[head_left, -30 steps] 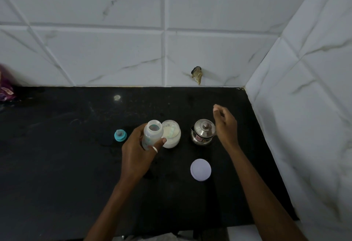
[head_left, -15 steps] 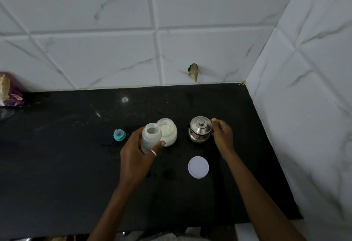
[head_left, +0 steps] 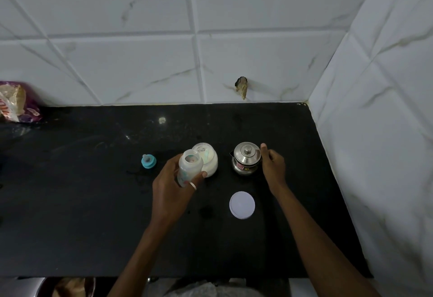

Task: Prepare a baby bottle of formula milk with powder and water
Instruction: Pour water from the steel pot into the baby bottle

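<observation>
**Reporter:** Kitchen corner, black stone counter [head_left: 70,203]. What is in your left hand [head_left: 172,193]?

**Me:** A clear plastic baby bottle [head_left: 189,167], uncapped, mouth up and tilted a little. My fingers [head_left: 198,178] are wrapped round its lower body, with a ring on one of them. I hold the bottle just in front of the open white plastic jar of powder [head_left: 208,160], which stands on the counter.

**Reporter:** And the right hand [head_left: 273,167]?

**Me:** It sits against the right side of the small steel pot with a knobbed lid [head_left: 247,158]. The thumb rises beside the lid's rim and the fingers are curled in. Whether they grip anything there, I cannot tell.

**Reporter:** What else lies about?

**Me:** The teal teat ring [head_left: 148,161] stands left of the bottle, apart from it. A round white lid [head_left: 242,204] lies flat nearer me, between my forearms. A purple food packet [head_left: 18,102] rests at the far left by the white veined tile wall [head_left: 140,69]. The wall has a chipped hole [head_left: 242,86] above the pot.
</observation>
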